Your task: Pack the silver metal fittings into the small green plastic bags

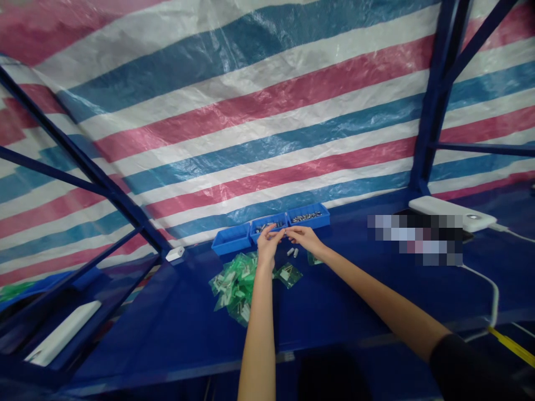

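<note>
My left hand [268, 244] and my right hand [307, 239] meet over the blue table, fingertips almost touching. Both have thumb and fingers pinched together; whatever lies between them is too small to make out. Just below the fingertips, two small silvery cylinders [296, 253] lie on the table. Behind the hands stand a middle blue bin [267, 220] and a right blue bin [325, 219], both holding small metal parts. Beside my left wrist is a heap of green-tinted plastic bags [236, 281] with small parts inside. One small clear bag [289, 274] lies apart, between my forearms.
A third blue bin [230, 245] stands at the left end of the row. A white adapter [175, 254] sits farther left. At the right are a white power bank [451, 213] and a cable [496, 295]. Blue steel posts [434, 100] and a striped tarp [259, 122] close off the back.
</note>
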Demonstrator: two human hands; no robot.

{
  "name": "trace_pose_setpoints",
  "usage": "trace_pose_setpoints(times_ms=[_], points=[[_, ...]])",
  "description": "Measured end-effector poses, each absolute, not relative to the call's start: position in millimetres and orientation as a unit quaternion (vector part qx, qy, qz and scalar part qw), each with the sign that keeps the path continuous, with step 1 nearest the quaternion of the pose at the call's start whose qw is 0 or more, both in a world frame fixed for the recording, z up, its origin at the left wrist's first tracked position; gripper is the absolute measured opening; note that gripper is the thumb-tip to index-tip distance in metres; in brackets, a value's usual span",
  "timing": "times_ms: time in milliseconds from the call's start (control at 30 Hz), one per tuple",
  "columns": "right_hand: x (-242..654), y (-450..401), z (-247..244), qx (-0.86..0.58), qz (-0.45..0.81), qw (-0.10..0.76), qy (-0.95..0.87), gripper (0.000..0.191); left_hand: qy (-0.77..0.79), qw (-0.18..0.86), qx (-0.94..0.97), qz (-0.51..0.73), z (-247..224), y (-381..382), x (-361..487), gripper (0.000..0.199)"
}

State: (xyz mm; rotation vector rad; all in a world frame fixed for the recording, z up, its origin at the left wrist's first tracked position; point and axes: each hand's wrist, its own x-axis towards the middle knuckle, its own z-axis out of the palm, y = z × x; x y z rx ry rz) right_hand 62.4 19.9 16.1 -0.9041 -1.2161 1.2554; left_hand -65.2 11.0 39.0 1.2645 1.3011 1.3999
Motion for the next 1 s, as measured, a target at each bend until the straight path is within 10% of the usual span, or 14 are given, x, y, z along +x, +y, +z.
trace_pose_setpoints(times_ms=[400, 767, 1000], points=[[82, 43, -3, -0.463, 0.470, 0.579, -0.480, 0.018, 0.633, 0.176, 0.732, 0.180, 20, 8, -78, 0.025], [77, 39, 21, -0.286, 0.580, 0.571, -0.506, 0.045, 0.620, 0.227, 0.726, 0.190, 27, 5, -77, 0.017], [78, 34, 3, -0.407, 0.548, 0.477, -0.554, 0.027, 0.593, 0.271, 0.676, 0.344, 30, 7, -73, 0.019]])
